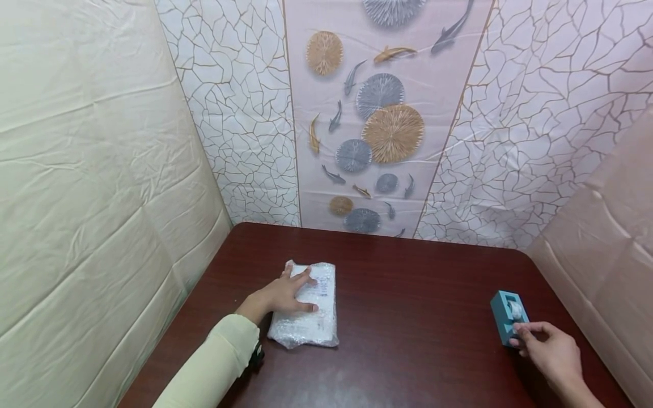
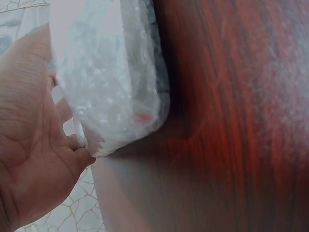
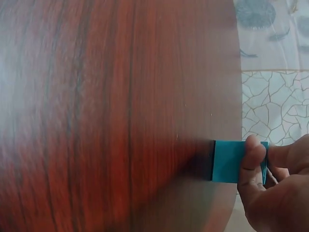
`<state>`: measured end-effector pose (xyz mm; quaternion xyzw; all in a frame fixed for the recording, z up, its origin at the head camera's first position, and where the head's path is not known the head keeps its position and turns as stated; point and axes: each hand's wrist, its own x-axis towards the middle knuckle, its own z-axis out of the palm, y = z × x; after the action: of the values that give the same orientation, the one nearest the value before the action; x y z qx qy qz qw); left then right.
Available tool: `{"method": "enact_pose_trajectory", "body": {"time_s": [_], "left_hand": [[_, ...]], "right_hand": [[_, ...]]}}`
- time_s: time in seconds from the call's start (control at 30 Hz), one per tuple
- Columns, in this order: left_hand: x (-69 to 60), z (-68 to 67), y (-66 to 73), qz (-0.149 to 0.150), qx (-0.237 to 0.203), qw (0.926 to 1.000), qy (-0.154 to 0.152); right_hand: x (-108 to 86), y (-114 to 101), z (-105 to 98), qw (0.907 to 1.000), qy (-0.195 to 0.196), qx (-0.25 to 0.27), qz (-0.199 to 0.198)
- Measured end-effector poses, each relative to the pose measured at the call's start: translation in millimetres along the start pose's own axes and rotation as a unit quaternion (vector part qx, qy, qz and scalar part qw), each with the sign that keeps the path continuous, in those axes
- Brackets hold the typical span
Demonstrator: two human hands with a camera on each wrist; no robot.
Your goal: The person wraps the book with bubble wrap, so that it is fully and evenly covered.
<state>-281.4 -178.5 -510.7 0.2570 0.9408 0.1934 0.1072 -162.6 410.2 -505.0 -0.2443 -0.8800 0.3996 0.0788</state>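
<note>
A flat white package in bubble wrap (image 1: 322,326) lies on the table, left of the middle. My left hand (image 1: 285,293) rests on its top with fingers spread. In the left wrist view the wrapped package (image 2: 111,72) has a small red mark near its end, and part of the left hand (image 2: 34,135) is hidden behind it. Far to the right stands a teal tape dispenser (image 1: 501,317) with a roll of clear tape (image 1: 515,309). My right hand (image 1: 556,354) pinches its near end between thumb and fingers; whether the tape's loose end is between them, I cannot tell.
The dark red-brown table (image 1: 408,317) has a glossy wood-grain top. Cream padded walls (image 1: 102,198) flank it on both sides, close to its edges. A patterned sheet (image 1: 357,113) with fish and round shapes hangs behind. Something small and black (image 1: 257,357) sits under the left sleeve.
</note>
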Motion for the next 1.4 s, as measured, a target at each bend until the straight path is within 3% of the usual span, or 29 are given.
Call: {"method": "enact_pose_trajectory", "body": {"time_s": [0.2,0.4,0.93,1.07,1.3,1.4], "left_hand": [[0.2,0.1,0.7,-0.003,0.0,1.0,-0.002],[1.1,-1.6,1.3,-0.004,-0.001,1.0,-0.001],[2.1,-0.4,-1.2,-0.005,-0.002,1.0,0.001],[2.3,-0.3,-1.5,-0.004,-0.005,1.0,0.003],[1.8,1.9,-1.4,-0.007,-0.006,0.9999,-0.004],[1.9,2.6,-1.0,-0.009,-0.009,0.9999,-0.006]], "right_hand": [[4.6,3,-1,0.9934,-0.037,0.1,0.043],[5.7,1,-8,0.9793,-0.072,0.174,0.075],[1.3,6,-15,0.9562,-0.144,0.25,0.05],[1.0,12,-16,0.9486,-0.16,0.27,0.036],[-4.0,28,-15,0.9253,-0.183,0.332,-0.006],[-6.0,30,-13,0.9241,-0.179,0.338,-0.007]]}}
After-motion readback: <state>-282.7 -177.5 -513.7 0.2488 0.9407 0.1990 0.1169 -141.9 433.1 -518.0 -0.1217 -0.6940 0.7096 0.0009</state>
